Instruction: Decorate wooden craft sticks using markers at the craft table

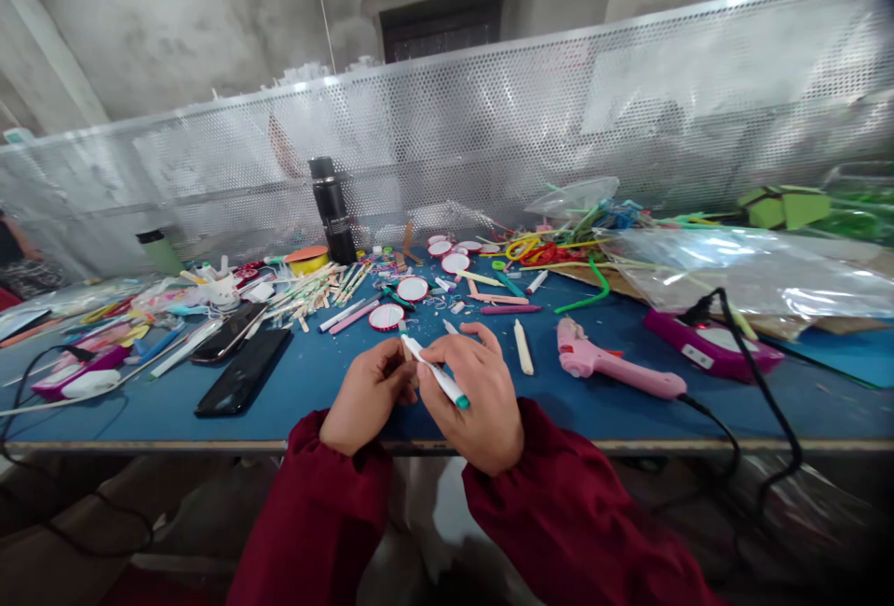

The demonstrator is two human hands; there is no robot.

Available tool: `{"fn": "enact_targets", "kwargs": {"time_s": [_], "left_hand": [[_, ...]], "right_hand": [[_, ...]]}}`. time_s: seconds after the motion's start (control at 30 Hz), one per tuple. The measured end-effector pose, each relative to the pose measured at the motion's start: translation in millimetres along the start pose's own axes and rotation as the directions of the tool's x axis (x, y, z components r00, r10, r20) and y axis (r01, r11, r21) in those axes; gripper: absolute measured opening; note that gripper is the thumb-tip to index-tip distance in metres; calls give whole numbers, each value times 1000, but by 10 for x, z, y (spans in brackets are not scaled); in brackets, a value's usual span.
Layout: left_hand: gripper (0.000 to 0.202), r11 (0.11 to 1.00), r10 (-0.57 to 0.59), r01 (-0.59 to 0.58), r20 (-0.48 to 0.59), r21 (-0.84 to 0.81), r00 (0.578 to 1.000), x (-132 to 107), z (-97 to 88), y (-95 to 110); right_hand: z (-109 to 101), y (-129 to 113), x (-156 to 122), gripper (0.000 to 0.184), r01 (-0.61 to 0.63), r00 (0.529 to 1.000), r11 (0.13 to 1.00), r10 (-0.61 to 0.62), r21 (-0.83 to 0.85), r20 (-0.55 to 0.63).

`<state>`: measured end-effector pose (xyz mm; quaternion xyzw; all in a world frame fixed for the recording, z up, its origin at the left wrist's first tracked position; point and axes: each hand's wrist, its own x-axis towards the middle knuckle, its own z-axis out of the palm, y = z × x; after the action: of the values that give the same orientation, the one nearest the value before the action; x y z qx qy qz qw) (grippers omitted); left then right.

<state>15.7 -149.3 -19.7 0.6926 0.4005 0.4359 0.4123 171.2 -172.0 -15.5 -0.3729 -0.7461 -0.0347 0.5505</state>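
My right hand [479,387] is closed around a white marker [431,366] with green ends, holding it slanted with its tip toward the upper left. Close beside it, my left hand [370,392] has its thumb and fingers pinched together near the marker's tip. A small tan piece seems to show between the two hands, but the fingers mostly hide it. Just beyond the left hand lies a round white disc with a red rim [386,316]. To the right of my right hand rests a cream-coloured marker [523,348].
A pink glue gun [621,371] lies at right, near a purple box [712,345] with a black cable. Two black phones [243,371] are at left. Behind stand a black bottle [333,215], wooden sticks [307,294] and a perforated metal screen [461,141].
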Motion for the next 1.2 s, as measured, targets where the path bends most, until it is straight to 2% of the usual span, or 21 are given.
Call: {"fn": "enact_targets", "kwargs": {"time_s": [1.2], "left_hand": [[15, 1000, -8, 9, -14, 13, 1000, 6, 1, 1]], "right_hand": [[-1, 4, -3, 7, 8, 1000, 1000, -9, -19, -23]]}}
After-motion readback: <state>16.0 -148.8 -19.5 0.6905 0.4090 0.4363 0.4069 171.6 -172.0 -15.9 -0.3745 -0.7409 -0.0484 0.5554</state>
